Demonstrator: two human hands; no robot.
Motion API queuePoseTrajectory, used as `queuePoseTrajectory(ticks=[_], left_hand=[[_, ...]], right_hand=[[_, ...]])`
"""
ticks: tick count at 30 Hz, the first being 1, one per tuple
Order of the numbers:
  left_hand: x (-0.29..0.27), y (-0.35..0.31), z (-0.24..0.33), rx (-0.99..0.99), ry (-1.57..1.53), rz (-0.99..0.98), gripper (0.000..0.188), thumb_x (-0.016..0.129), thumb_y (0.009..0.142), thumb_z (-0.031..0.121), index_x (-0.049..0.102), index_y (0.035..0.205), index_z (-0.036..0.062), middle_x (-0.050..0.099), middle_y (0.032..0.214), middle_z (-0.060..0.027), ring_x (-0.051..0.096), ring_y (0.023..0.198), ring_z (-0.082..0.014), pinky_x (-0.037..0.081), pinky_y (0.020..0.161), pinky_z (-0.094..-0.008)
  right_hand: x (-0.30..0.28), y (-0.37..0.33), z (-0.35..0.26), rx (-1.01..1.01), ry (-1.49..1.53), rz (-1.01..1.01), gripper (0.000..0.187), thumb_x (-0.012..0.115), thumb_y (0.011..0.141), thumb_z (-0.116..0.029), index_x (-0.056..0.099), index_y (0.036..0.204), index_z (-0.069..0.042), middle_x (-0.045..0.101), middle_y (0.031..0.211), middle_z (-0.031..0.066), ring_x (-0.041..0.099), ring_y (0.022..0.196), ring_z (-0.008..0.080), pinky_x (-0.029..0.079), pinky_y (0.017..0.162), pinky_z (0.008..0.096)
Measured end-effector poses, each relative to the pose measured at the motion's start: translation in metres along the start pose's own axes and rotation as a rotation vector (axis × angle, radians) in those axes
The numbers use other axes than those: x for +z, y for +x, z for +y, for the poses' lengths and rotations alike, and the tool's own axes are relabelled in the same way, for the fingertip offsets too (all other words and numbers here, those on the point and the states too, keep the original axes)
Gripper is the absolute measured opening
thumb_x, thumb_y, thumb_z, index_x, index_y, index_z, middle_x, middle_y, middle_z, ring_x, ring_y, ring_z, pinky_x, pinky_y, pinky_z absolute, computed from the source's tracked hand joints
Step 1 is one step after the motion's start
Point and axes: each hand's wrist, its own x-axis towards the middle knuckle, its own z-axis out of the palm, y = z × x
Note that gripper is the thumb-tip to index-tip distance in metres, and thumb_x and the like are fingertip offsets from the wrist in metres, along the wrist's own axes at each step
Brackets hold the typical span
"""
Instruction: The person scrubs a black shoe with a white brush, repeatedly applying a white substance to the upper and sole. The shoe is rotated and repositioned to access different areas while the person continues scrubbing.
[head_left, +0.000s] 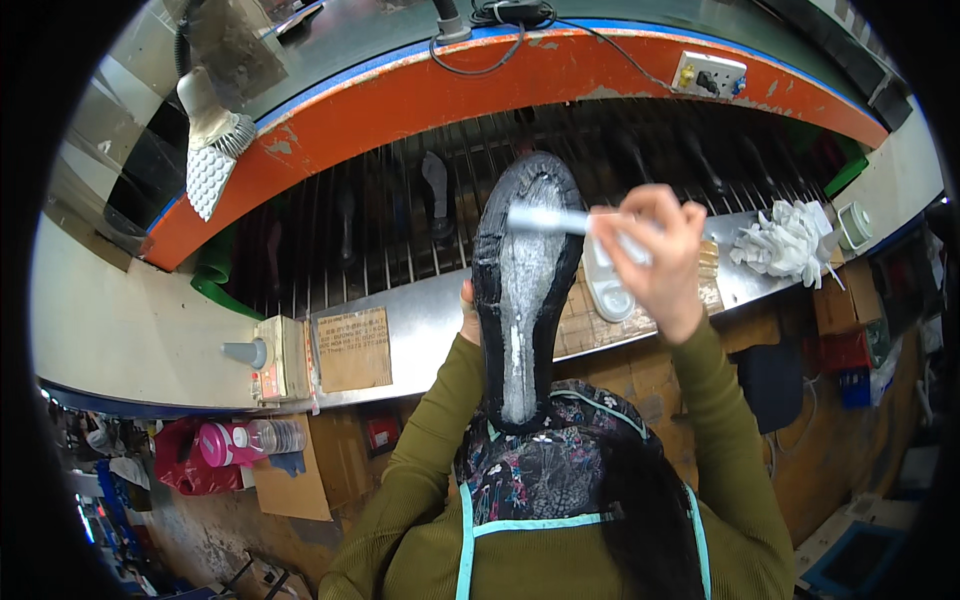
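A black shoe (527,290) is held up in front of my chest, its underside facing me and its toe pointing away. A pale whitish layer, wet-looking in places, covers the middle of that underside. My left hand (469,315) is closed on the shoe's left side; most of its fingers are hidden behind it. In my right hand (655,255), fingers pinched, is a white brush (548,219), smeared by motion. Its tip lies over the forepart of the underside. Behind my right wrist, a white plastic tray (612,297) partly shows on the metal ledge.
Beyond the ledge (410,355), shoe soles (436,190) lie on a rack of metal rods under an orange-edged machine (560,65). Crumpled white paper (780,243) sits at right. Cardboard (354,350) and a grey cone (245,352) are at left. A lamp (212,140) hangs upper left.
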Motion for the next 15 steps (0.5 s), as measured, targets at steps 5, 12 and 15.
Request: queuePoseTrajectory(ticks=[5,12,15], left_hand=[[0.022,0.000,0.011,0.018,-0.021,0.008,0.110,0.065,0.066,0.076,0.034,0.141,0.0019,0.049,0.133,-0.0183,0.056,0.116,-0.0292,0.049,0.098,-0.0399],[0.012,-0.012,0.021,0.030,-0.031,0.172,0.104,0.044,0.075,0.083,0.039,0.139,0.0017,0.057,0.123,-0.0198,0.063,0.102,-0.0334,0.055,0.088,-0.0417],[0.017,-0.012,0.024,0.037,0.001,0.235,0.104,0.046,0.074,0.083,0.039,0.139,0.0018,0.057,0.123,-0.0204,0.063,0.102,-0.0336,0.055,0.088,-0.0417]], right_hand=[[0.007,0.002,-0.012,-0.058,-0.160,0.065,0.019,0.079,0.072,-0.021,0.075,0.091,-0.018,0.059,0.087,-0.0026,0.047,0.064,0.0091,0.025,0.071,0.0317],[-0.022,-0.051,-0.036,0.115,0.480,-0.501,0.013,0.079,0.072,-0.024,0.076,0.083,-0.018,0.060,0.092,-0.0009,0.049,0.065,0.0081,0.027,0.073,0.0306],[-0.004,-0.049,-0.024,0.033,0.472,-0.500,0.012,0.078,0.074,-0.027,0.076,0.082,-0.018,0.060,0.093,-0.0019,0.051,0.067,0.0079,0.026,0.072,0.0302]])
